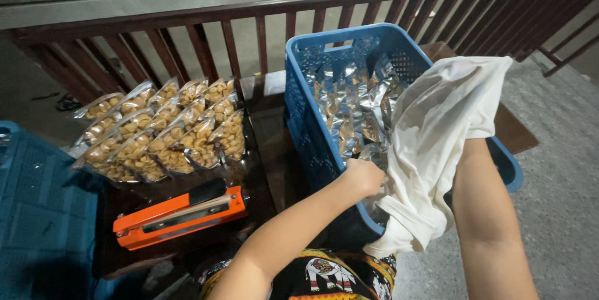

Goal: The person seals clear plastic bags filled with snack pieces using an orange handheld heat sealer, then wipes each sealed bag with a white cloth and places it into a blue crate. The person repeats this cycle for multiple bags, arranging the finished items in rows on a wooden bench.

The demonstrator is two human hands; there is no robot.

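Left hand: the left hand (364,176) is down inside the blue basket (312,131), closed in a fist among the pouches; what its fingers grip is hidden by the hand itself.
Right hand: the right hand is out of sight under the white cloth (437,144) that hangs over the forearm (483,212), so I cannot tell whether its fingers are open or closed.
Silver pouches: a heap of empty-looking foil pouches (352,109) lies in the basket, which stands on the counter's right part, near the person's lap.
Filled bags: clear bags of pale snack pieces (165,131) lie in overlapping rows on the dark counter (265,131), well apart from both hands, to the left of the basket.
Sealer: an orange heat sealer (181,214) lies closed on the counter just in front of those rows, untouched.
Done, by the look of it: a good batch is packed and laid out.
Left, by the look of it: many foil pouches are in the basket yet, so the work seems far from finished.
Around: a blue crate (37,206) at far left, a wooden railing (249,31) behind.
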